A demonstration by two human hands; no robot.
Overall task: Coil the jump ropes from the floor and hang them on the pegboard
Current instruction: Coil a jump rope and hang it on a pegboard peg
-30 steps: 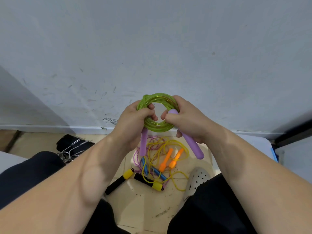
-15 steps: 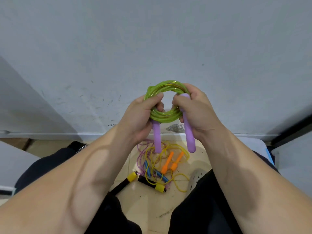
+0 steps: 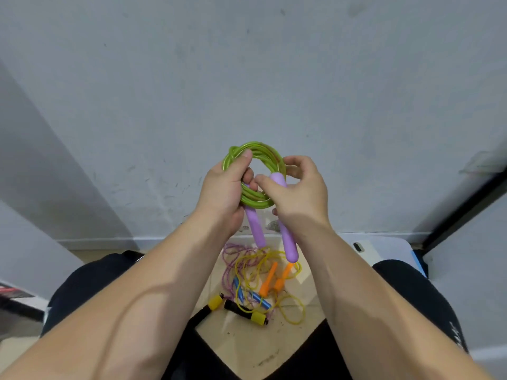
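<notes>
Forearms (image 3: 153,297) reach forward, left hand (image 3: 222,187) grip curled round green coil (image 3: 263,152), right hand (image 3: 299,193) grip clasping purple handle (image 3: 287,239)

Left hand (image 3: 225,187) and right hand (image 3: 299,193) hold green rope (image 3: 263,151) (coiled).

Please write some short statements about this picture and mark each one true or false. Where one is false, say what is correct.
1. The left hand and the right hand hold the coiled green rope. True.
2. The green rope has blue handles. False: its handles are purple handles.
3. Orange handles lie on the floor. True.
4. The green rope hangs on a pegboard. False: the hands hold it before a plain wall; no pegboard shows.
</notes>
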